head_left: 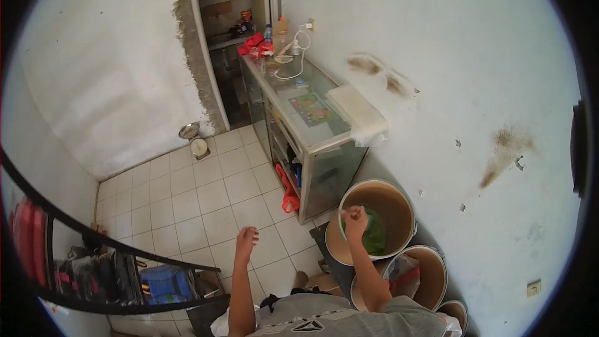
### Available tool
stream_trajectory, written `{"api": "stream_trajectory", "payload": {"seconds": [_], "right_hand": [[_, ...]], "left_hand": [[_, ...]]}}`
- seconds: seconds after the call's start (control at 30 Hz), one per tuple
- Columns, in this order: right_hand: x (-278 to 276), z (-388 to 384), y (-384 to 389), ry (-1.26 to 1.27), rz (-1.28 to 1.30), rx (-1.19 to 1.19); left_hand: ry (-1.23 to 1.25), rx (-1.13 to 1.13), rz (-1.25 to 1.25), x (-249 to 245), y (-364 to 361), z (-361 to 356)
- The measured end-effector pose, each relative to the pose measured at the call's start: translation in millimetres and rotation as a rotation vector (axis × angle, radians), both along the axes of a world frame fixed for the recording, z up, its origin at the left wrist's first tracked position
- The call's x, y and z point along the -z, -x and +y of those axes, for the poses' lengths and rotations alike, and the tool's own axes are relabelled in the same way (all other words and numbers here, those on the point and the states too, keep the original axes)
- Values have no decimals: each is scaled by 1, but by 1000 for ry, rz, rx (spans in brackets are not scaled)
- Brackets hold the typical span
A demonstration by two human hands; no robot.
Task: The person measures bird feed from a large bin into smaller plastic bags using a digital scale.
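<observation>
My right hand (pixel 354 221) is over the near-left rim of a tall brown drum (pixel 399 212), its fingers bent together in a pinch. Whatever may be between them is too small to make out. Inside the drum lies green material (pixel 374 236), partly behind my right forearm. My left hand (pixel 248 238) is held up over the tiled floor, away from any object. Its fingers are loosely bent and somewhat apart, with nothing visible in them.
A glass display cabinet (pixel 331 178) stands ahead, bearing bottles, a white cable and a plastic-wrapped stack (pixel 359 112). A second drum (pixel 437 274) with a plastic bag is close by my right arm. A kitchen scale (pixel 199 148) sits on the floor. Left, a black-framed rack (pixel 118 304) holds packed goods.
</observation>
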State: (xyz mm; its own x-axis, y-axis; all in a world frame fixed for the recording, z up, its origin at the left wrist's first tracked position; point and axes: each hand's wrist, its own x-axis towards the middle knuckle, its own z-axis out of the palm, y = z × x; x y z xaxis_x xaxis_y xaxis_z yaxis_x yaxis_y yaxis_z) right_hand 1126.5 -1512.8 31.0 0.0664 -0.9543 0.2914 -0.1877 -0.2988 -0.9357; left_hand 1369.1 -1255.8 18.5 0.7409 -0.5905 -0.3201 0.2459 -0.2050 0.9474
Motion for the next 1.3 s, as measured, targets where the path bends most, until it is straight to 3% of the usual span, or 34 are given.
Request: {"api": "stream_trajectory", "payload": {"seconds": [0.17,0.27,0.37,0.5,0.7,0.77,0.9,0.97,1.17,1.3], "right_hand": [[-39,-108,3,105,-107,83],[-80,-135,10,61,-120,121],[-89,-163,13,-1,-270,78],[-77,-210,5,4,-191,128],[-86,-268,-44,293,189,93],[-97,-275,-63,416,482,59],[-94,-297,-82,385,689,56],[-95,-305,-84,328,722,55],[-109,-302,-94,345,672,28],[-110,-307,-95,339,655,38]], "left_hand": [[-20,187,-290,-54,-54,-105],[13,257,-578,-40,-103,-165],[151,317,-717,-88,-111,-232],[187,517,-715,-131,-112,-329],[336,932,-855,-136,-124,-481],[267,1053,-1208,-132,-136,-531],[245,950,-1352,-137,-149,-588],[331,945,-1643,-130,-161,-614],[110,1342,-1472,-141,-172,-652],[236,1379,-1416,-138,-174,-669]]}}
